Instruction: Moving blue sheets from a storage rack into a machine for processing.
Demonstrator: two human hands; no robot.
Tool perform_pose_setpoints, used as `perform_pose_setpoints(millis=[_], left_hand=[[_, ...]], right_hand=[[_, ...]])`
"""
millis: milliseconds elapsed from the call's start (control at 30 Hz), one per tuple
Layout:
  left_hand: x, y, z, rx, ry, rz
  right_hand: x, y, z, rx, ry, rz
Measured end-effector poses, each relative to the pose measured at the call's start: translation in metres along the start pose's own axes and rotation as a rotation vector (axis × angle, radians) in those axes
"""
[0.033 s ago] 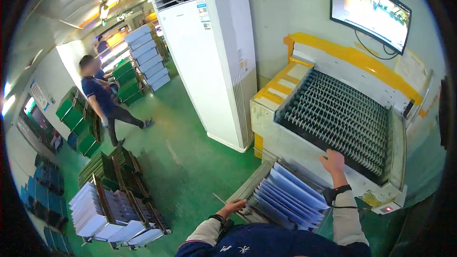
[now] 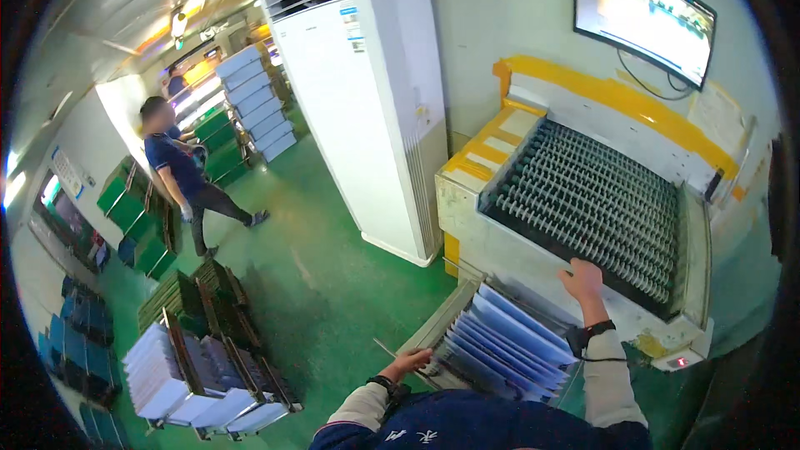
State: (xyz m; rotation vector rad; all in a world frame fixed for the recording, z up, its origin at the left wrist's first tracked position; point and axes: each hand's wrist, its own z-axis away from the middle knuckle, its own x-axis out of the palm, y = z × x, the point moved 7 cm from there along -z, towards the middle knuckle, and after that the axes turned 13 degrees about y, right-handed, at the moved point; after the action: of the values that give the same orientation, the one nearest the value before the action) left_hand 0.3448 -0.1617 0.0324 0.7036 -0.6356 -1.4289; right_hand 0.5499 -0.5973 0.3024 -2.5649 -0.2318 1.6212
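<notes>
Currently, on my remote feed, the left hand (image 2: 409,363) sits at six o'clock, fingers curled at the edge of a rack (image 2: 442,321) of pale-blue panels (image 2: 502,335) at five. At four, the right hand (image 2: 584,281) bends by the near rim of a roller machine (image 2: 593,207). Whether either grips anything, I cannot tell from this angle.

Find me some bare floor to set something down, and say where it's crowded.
The shiny green floor is bare between the tall white air conditioner and the upright white rectangular panels at lower left. It's crowded around the close-set pale-blue rectangular sheets, with the left hand beside them and the right hand near the grey ridged roller bed.
</notes>
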Motion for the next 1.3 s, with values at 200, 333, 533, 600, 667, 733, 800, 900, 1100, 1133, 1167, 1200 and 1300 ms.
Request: perform_pose_setpoints(millis=[200, 333, 533, 600, 667, 733, 800, 900, 1100, 1133, 1167, 1200, 1300], left_hand=[[0.002, 0.001, 0.009, -0.014, 0.052, 0.086], [-0.004, -0.023, -0.017, -0.024, 0.009, 0.171], [-0.005, -0.022, -0.02, 0.013, -0.057, 0.158], [-0.005, -0.022, -0.021, -0.002, -0.017, 0.191], [-0.007, -0.024, -0.016, -0.029, 0.029, 0.227], [-0.006, -0.022, -0.017, -0.011, -0.001, 0.201], [-0.007, -0.022, -0.017, -0.004, -0.01, 0.184], [-0.006, -0.022, -0.017, -0.006, 0.007, 0.186], [-0.001, -0.016, -0.012, -0.005, 0.061, 0.191], [-0.002, -0.016, -0.012, -0.007, 0.061, 0.186], [-0.003, -0.016, -0.012, -0.009, 0.061, 0.18], [-0.003, -0.016, -0.013, -0.012, 0.044, 0.186], [-0.006, -0.019, -0.015, -0.015, 0.032, 0.184]], right_hand=[[0.012, -0.006, -0.004, -0.021, 0.009, -0.091], [0.02, 0.002, -0.004, -0.016, 0.029, -0.099], [0.008, 0.007, 0.004, 0.045, 0.057, -0.083], [0.008, 0.008, 0.004, 0.046, 0.052, -0.057], [0.01, 0.006, 0.005, 0.038, 0.048, -0.055], [0.01, 0.004, 0.005, 0.022, 0.059, -0.071], [0.011, 0.003, 0.005, 0.016, 0.072, -0.069], [0.011, 0.004, 0.005, 0.006, 0.071, -0.073], [0.012, 0.007, 0.005, 0.012, 0.061, -0.064], [0.013, 0.007, 0.005, 0.013, 0.06, -0.066], [0.013, 0.007, 0.005, 0.01, 0.063, -0.065], [0.013, 0.006, 0.005, 0.008, 0.065, -0.064], [0.012, 0.003, 0.004, 0.009, 0.059, -0.064]])
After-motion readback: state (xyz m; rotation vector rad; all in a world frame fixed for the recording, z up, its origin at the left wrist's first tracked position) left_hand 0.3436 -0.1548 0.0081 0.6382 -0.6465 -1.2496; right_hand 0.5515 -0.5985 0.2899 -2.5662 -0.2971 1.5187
